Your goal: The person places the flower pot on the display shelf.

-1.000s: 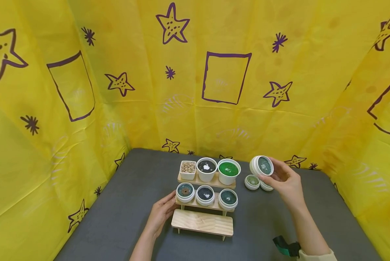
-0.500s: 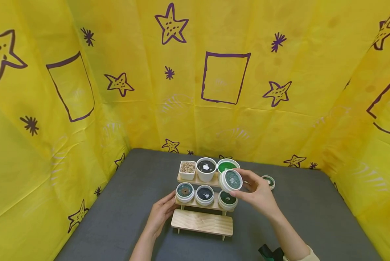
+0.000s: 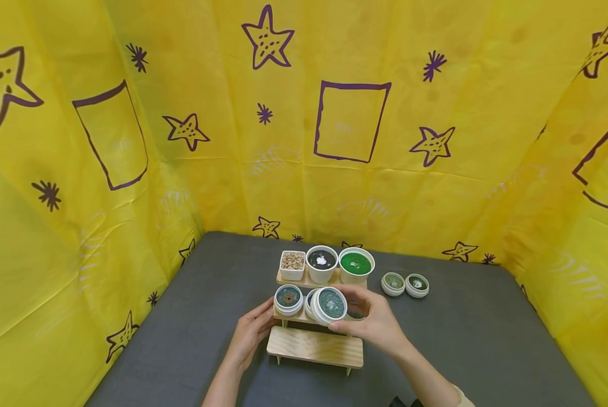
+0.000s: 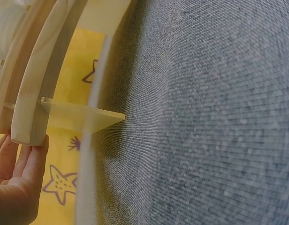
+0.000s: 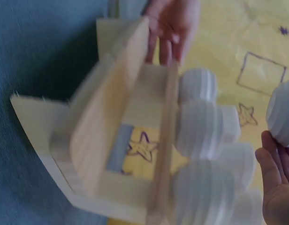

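My right hand (image 3: 374, 323) holds a small white ribbed pot (image 3: 331, 304) with a speckled teal top, pinched between thumb and fingers. It is tilted towards me, over the middle tier of a stepped wooden stand (image 3: 315, 346), and mostly covers the dark-topped pot behind it. The right wrist view has this held pot (image 5: 283, 112) at its right edge. At the stand's left end, the fingertips of my left hand (image 3: 253, 334) rest against the wood, fingers fairly straight; the left wrist view has these fingers (image 4: 23, 166) at the shelf's end (image 4: 29, 133).
The middle tier's left pot (image 3: 288, 299) is teal with a brown spot. On the top tier stand a square cup of grains (image 3: 293, 264), a dark-topped cup (image 3: 322, 263) and a green-topped cup (image 3: 357, 265). Two small pots (image 3: 392, 284) sit right on the grey table (image 3: 181, 333).
My right hand has carried the teal-topped pot leftwards and down from above the two small pots to the stand's middle tier. My left hand has stayed at the stand's left end.
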The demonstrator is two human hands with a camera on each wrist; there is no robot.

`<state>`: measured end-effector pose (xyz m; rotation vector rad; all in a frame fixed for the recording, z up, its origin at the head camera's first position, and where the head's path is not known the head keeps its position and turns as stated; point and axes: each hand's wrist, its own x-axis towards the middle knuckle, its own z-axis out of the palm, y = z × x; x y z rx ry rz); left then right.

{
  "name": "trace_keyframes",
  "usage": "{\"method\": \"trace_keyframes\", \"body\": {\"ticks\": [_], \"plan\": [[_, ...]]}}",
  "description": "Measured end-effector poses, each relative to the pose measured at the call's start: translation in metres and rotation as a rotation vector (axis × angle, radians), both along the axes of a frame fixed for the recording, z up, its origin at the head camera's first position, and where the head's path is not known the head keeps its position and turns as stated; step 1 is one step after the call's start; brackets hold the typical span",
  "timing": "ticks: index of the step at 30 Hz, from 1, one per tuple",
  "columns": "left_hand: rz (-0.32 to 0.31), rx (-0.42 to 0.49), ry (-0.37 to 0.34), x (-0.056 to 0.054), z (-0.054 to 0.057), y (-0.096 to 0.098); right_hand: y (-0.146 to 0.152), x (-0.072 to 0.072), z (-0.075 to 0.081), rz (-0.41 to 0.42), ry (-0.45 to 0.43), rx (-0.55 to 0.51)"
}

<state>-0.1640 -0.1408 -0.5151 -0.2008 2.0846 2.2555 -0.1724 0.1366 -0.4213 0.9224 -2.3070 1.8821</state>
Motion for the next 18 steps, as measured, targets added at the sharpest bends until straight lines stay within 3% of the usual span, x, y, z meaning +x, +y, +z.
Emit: {"method": "trace_keyframes", "body": {"ticks": [9, 15, 18], "plan": [[-0.001, -0.002, 0.012, -0.001, -0.002, -0.001, -0.03, 0.013, -0.021, 0.113, -0.063, 0.02], [0.004, 0.011, 0.011, -0.002, -0.003, 0.0, -0.044, 0.02, -0.036, 0.087, -0.111, 0.061], [0.009, 0.017, 0.011, -0.002, -0.003, 0.0, -0.05, 0.022, -0.047, 0.064, -0.094, 0.092]]}}
